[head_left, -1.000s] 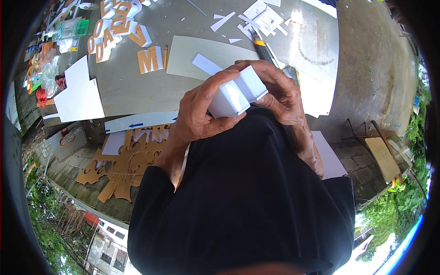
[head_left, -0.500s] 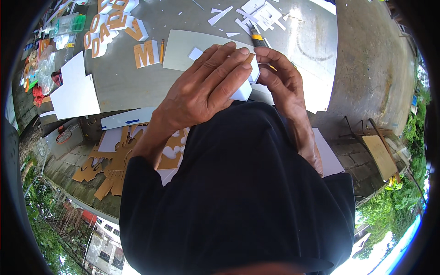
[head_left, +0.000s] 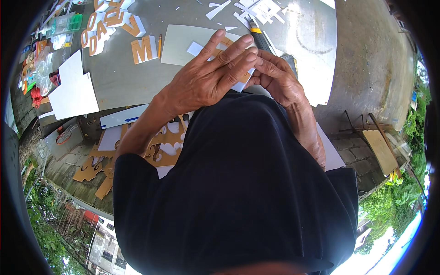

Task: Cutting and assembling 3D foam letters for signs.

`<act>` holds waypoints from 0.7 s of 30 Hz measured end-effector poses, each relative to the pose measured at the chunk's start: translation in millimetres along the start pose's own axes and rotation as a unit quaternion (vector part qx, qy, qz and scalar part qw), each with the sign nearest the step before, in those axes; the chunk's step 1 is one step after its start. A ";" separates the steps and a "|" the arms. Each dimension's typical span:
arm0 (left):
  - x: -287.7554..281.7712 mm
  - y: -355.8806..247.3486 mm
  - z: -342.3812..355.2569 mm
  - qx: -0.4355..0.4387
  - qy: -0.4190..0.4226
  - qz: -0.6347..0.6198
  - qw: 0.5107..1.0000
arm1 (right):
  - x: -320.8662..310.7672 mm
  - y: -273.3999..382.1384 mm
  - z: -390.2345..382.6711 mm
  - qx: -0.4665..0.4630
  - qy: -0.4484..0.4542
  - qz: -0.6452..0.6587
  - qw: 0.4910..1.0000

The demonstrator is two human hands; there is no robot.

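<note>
Fingers of the left hand are spread wide across the brown upper face of a white-sided block, with gaps between them and no closed grip on it. The right hand is at the block's right side, its fingers bent inward at the edge; their tips are partly hidden, so whether they pinch it cannot be told. The block is just beyond the person's dark shirt, over the near part of the counter; what supports it from below is hidden. Past the left hand lies a pale sheet with a white strip on it. A yellow-and-black tool lies just beyond the hands, with white scraps near its far end. Farther left, a pencil lies beside a brown-faced letter block.
</note>
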State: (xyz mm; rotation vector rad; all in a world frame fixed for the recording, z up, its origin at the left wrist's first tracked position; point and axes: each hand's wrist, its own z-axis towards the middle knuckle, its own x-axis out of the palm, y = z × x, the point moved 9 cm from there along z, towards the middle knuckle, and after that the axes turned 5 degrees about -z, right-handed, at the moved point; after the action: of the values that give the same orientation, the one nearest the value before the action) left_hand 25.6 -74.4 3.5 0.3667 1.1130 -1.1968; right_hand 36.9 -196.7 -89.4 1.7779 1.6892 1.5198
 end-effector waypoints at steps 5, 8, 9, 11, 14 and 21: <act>-13.1 5.9 -2.8 -0.027 -0.038 0.045 0.998 | -6.0 3.7 0.8 -0.029 -0.028 0.028 0.999; -39.2 34.7 -14.5 -0.206 -0.157 -0.131 0.957 | -17.8 9.2 2.3 -0.058 -0.053 0.042 0.996; -31.5 49.1 -34.7 -0.309 -0.209 -0.295 0.879 | -20.6 12.2 0.9 -0.080 -0.062 0.051 0.994; 3.9 63.3 -72.6 -0.413 -0.299 -0.507 0.695 | -26.7 10.7 -1.1 -0.100 -0.071 0.057 0.991; 6.9 44.7 -65.7 -0.441 -0.292 -0.543 0.652 | -21.0 14.4 -4.6 -0.130 -0.038 0.052 0.989; -17.1 30.4 -42.0 -0.367 -0.337 -0.440 0.747 | -11.0 24.7 -9.3 -0.163 -0.021 -0.003 0.986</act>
State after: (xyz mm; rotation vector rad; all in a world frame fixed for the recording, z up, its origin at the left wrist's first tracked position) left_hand 32.4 -22.2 -10.8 -1.2629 0.9935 -1.3689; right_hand 46.2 -217.4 -72.0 1.6189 1.3335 1.6323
